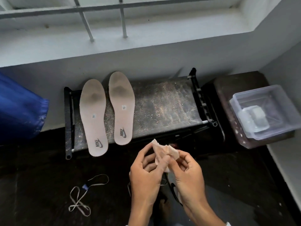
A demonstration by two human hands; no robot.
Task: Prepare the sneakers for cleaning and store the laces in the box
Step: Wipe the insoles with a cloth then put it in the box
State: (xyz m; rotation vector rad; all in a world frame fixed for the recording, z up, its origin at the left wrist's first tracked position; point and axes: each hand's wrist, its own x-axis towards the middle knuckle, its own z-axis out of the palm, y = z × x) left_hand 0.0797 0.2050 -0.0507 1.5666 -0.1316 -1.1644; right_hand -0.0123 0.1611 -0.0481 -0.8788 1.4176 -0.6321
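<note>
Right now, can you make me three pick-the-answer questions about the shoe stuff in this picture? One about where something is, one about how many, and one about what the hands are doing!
1. Where does the loose lace lie?
A. on the dark floor
B. in the box
C. on the windowsill

2. How many insoles lie on the rack?
A. one
B. two
C. four

3. What are the hands doing?
A. resting flat
B. holding a pale bunched-up piece
C. lifting the box

Answers: 1 A, it sprawls on the floor left of the hands. 2 B, two lie side by side. 3 B, left hand and right hand pinch the pale bunched-up piece; the clear box sits untouched.
</note>
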